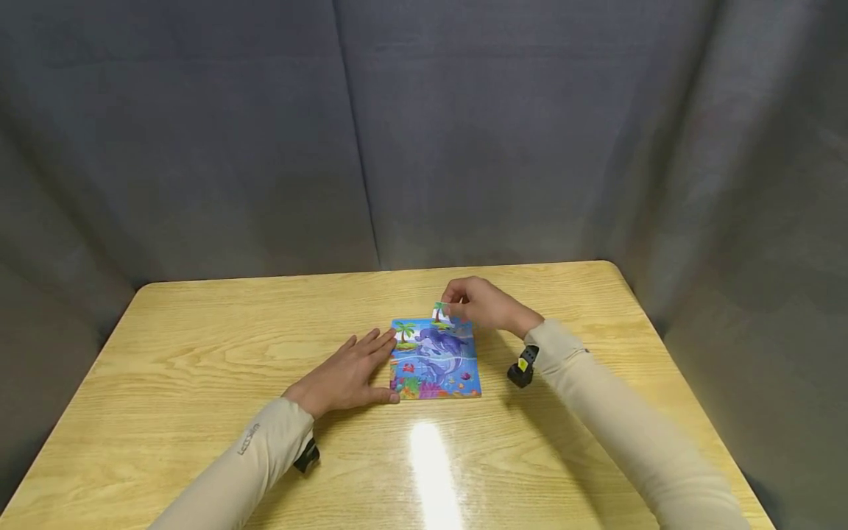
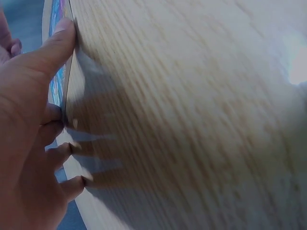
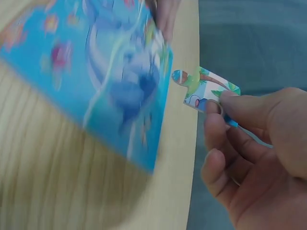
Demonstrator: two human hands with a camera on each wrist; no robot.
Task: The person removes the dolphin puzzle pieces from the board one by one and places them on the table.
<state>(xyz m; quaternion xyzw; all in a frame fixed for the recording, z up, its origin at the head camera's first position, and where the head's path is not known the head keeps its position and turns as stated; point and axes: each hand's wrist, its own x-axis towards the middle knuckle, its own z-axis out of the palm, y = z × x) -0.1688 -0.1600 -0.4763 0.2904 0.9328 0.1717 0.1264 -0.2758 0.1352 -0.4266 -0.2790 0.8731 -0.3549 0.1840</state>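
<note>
In the head view, a small puzzle piece (image 1: 438, 313) is up by the far edge of a square puzzle (image 1: 439, 364), a bit right of its far left corner. The piece stands with its tree upright, so its long way runs from the person's side toward the back, with the leaves at the far end. In the right wrist view, its long way goes across and a little down to the right. A round knob sticks out at the left end, toward the puzzle, and there it looks just apart from it.

The piece has a brown trunk, green leaves, a white sky and a patch of yellow-green ground. The knob is blue and brown. Some of it is hidden under the thumb.

The right hand (image 1: 486, 303) pinches the piece between the thumb and first finger, and its other fingers are bent in. The left hand (image 1: 347, 372) lies by the puzzle's left side with its fingers spread wide, and its thumb touches the near left corner.

The puzzle lies flat on the wooden worktop (image 1: 199, 353). It is blue, with purple dolphins, a red crab and bright coral along the near side. Another palm tree is at its far left corner. In the right wrist view the puzzle is blurry. A gray curtain (image 1: 265, 147) hangs behind the worktop.
</note>
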